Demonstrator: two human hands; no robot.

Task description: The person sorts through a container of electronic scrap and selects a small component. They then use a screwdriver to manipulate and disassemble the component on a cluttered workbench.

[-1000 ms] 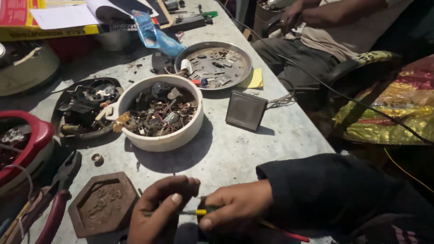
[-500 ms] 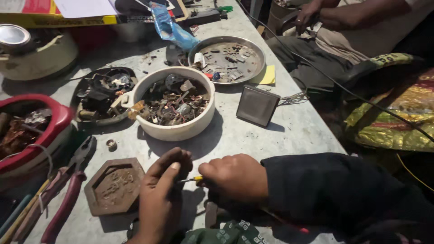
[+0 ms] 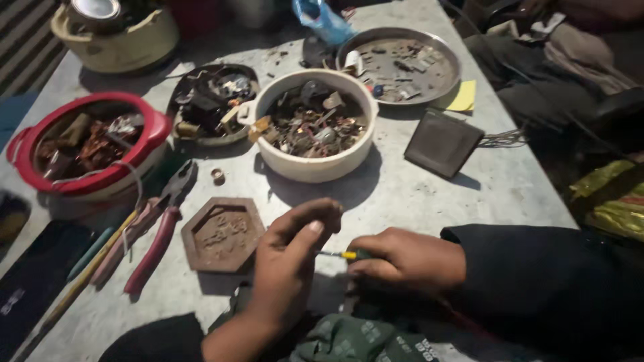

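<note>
The round tray looks like dull metal, the red tub glossy plastic, the tabletop rough and matt

White bowl; red pot; yellow note; brown hexagonal tray; red-handled pliers.

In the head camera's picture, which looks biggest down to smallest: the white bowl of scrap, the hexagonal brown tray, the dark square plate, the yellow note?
1. White bowl, clearly largest.
2. Hexagonal brown tray and dark square plate: these look alike, and the tray lies nearer the camera, so I won't rank them.
3. Yellow note, smallest, partly tucked under the metal dish.
</note>
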